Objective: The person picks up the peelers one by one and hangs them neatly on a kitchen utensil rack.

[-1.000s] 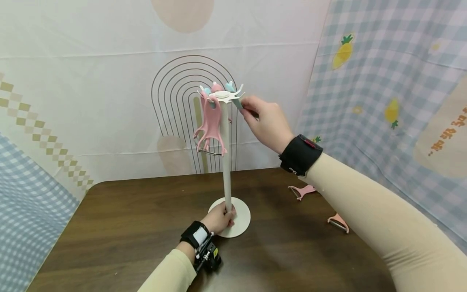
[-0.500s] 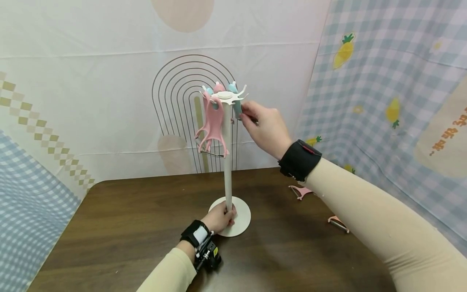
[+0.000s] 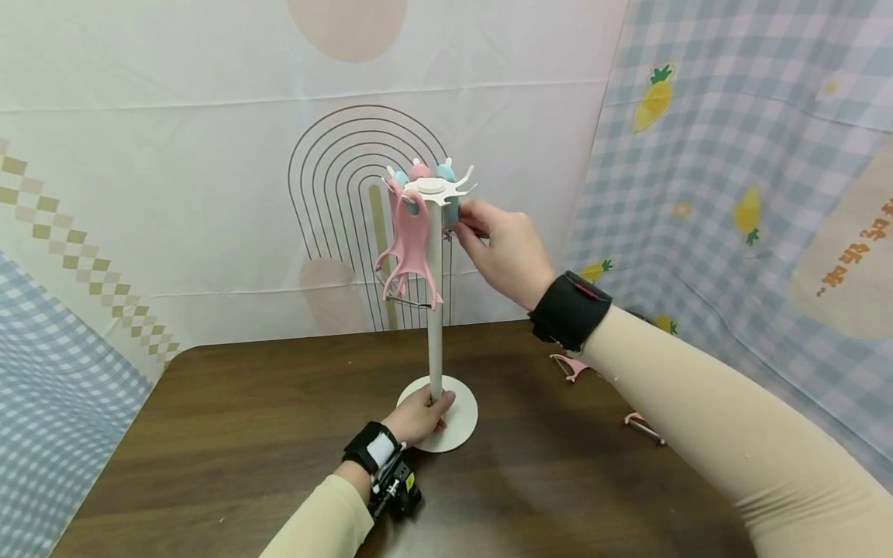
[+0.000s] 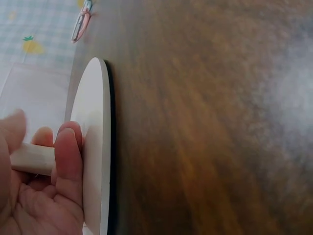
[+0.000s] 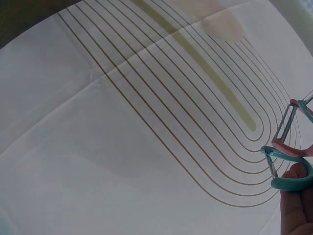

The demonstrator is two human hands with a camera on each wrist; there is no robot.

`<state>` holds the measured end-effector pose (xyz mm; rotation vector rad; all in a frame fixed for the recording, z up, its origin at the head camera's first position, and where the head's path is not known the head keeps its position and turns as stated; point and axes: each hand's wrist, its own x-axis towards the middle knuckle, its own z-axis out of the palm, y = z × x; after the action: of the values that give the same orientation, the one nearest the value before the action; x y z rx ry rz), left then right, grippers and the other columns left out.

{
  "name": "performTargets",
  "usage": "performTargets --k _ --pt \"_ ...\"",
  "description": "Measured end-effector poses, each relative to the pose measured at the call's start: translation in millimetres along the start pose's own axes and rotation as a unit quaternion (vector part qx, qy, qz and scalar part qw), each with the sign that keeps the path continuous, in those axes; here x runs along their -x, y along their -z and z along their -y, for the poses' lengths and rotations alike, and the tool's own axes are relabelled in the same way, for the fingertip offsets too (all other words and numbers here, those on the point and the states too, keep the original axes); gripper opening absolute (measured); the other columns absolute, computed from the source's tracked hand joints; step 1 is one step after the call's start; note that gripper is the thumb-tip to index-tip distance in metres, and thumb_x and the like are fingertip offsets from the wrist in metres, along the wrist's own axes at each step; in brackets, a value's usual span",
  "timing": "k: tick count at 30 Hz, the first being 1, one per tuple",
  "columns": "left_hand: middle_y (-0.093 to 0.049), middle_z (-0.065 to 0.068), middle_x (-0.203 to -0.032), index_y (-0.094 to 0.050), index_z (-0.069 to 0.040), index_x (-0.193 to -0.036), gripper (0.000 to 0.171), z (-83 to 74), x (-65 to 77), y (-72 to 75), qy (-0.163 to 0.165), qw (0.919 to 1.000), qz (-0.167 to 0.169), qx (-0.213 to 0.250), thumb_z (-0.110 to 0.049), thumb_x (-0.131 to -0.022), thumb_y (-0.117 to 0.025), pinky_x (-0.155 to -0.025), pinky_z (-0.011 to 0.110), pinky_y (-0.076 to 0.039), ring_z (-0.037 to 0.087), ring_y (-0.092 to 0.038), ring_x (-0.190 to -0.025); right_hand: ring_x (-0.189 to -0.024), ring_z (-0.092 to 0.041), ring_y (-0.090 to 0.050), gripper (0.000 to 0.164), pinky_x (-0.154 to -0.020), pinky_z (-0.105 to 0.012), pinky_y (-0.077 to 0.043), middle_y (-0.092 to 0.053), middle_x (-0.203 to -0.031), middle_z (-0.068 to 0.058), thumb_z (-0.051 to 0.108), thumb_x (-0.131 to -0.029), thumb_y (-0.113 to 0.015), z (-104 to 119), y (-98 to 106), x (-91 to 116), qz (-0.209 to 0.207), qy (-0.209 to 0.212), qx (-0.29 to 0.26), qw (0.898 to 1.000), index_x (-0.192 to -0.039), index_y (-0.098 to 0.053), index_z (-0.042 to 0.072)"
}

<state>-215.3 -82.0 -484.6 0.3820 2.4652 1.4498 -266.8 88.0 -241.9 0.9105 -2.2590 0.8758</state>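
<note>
A white stand (image 3: 435,341) with a round base and a ring of hooks on top stands on the table. My left hand (image 3: 417,417) grips its pole low down, just above the base; in the left wrist view the thumb (image 4: 13,129) sits raised off the pole. Up at the hooks, my right hand (image 3: 508,249) pinches a blue-green peeler (image 3: 450,211) that hangs on the far right side. Its Y-shaped head (image 5: 289,185) shows at the fingertips in the right wrist view. Pink peelers (image 3: 413,240) and another blue one hang from neighbouring hooks.
Two more peelers lie on the wooden table (image 3: 265,434) at right, a pink one (image 3: 572,366) and an orange-pink one (image 3: 643,426), partly behind the right forearm. A patterned cloth (image 3: 209,194) hangs behind the table.
The blue-green peeler has gone from tilted to hanging straight down. My right hand has lowered slightly. The hook top with the pink peelers has shifted a little right. My left thumb has lifted.
</note>
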Motion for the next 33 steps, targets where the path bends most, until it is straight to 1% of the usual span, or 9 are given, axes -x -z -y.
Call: performTargets --k 3,10,17,20,23,26,30,33 --pt "-0.057 0.006 -0.066 -0.054 -0.003 -0.091 0.033 1.0 -0.8 0.3 -0.001 1.0 0.0 0.007 -0.033 -0.103 -0.047 -0.058 0.031 -0.043 0.016 -0.056 -0.061 -0.101 -0.014 -0.066 0.021 -0.088 -0.027 -0.05 -0.07 -0.11 -0.006 0.013 -0.096 -0.061 1 -1 0 0.002 0.002 -0.001 1.0 -0.117 -0.063 0.007" --pt "-0.056 0.004 -0.065 -0.054 -0.004 -0.091 0.032 3.3 -3.0 -1.1 -0.004 0.9999 -0.001 0.01 -0.032 -0.103 -0.047 -0.058 0.031 -0.043 0.015 -0.055 -0.06 -0.102 -0.014 -0.066 0.02 -0.088 -0.027 -0.05 -0.07 -0.111 -0.006 0.013 -0.097 -0.061 1 -3 0 0.001 0.003 -0.001 1.0 -0.116 -0.063 0.007" --pt "-0.055 0.005 -0.065 -0.053 -0.004 -0.092 0.031 2.7 -2.9 -2.4 0.007 1.0 0.002 0.007 -0.032 -0.103 -0.047 -0.058 0.031 -0.042 0.016 -0.054 -0.06 -0.106 -0.013 -0.064 0.024 -0.09 -0.029 -0.049 -0.069 -0.115 -0.004 0.017 -0.098 -0.06 1 -4 4 0.006 -0.012 -0.007 1.0 -0.121 -0.061 0.01" --pt "-0.055 0.005 -0.065 -0.053 -0.003 -0.092 0.031 1.2 -1.4 -2.1 0.002 1.0 0.0 0.006 -0.031 -0.103 -0.047 -0.057 0.03 -0.043 0.016 -0.054 -0.06 -0.109 -0.013 -0.062 0.026 -0.091 -0.032 -0.049 -0.068 -0.118 -0.003 0.019 -0.098 -0.06 -1 -2 7 0.006 -0.011 -0.017 1.0 -0.123 -0.06 0.012" --pt "-0.056 0.007 -0.065 -0.053 -0.002 -0.093 0.03 -0.1 0.2 -1.2 -0.001 1.0 -0.002 0.008 -0.03 -0.103 -0.048 -0.058 0.031 -0.043 0.016 -0.055 -0.06 -0.11 -0.014 -0.062 0.029 -0.09 -0.034 -0.049 -0.067 -0.118 -0.004 0.022 -0.098 -0.059 -5 0 11 0.005 -0.009 -0.029 1.0 -0.126 -0.059 0.013" --pt "-0.057 0.009 -0.066 -0.053 -0.002 -0.093 0.03 -0.4 0.8 -0.3 -0.003 1.0 -0.002 0.009 -0.03 -0.103 -0.048 -0.059 0.031 -0.043 0.018 -0.056 -0.061 -0.109 -0.017 -0.063 0.03 -0.087 -0.035 -0.051 -0.067 -0.118 -0.006 0.025 -0.099 -0.058 -11 3 17 -0.002 -0.003 -0.03 1.0 -0.126 -0.057 0.011" --pt "-0.057 0.01 -0.067 -0.053 -0.001 -0.094 0.03 -0.2 1.2 0.2 -0.008 0.9999 0.0 0.01 -0.03 -0.104 -0.047 -0.06 0.031 -0.044 0.02 -0.058 -0.062 -0.106 -0.019 -0.065 0.03 -0.085 -0.036 -0.052 -0.067 -0.118 -0.007 0.026 -0.099 -0.057 -22 7 24 -0.017 0.005 -0.019 1.0 -0.124 -0.057 0.009" --pt "-0.057 0.009 -0.067 -0.052 -0.001 -0.095 0.03 -0.1 1.4 0.3 -0.01 0.9998 0.001 0.015 -0.029 -0.104 -0.046 -0.061 0.031 -0.046 0.02 -0.059 -0.063 -0.106 -0.02 -0.065 0.03 -0.088 -0.039 -0.051 -0.067 -0.119 -0.008 0.026 -0.099 -0.058 -33 10 29 -0.015 0.003 -0.002 1.0 -0.123 -0.057 0.009"
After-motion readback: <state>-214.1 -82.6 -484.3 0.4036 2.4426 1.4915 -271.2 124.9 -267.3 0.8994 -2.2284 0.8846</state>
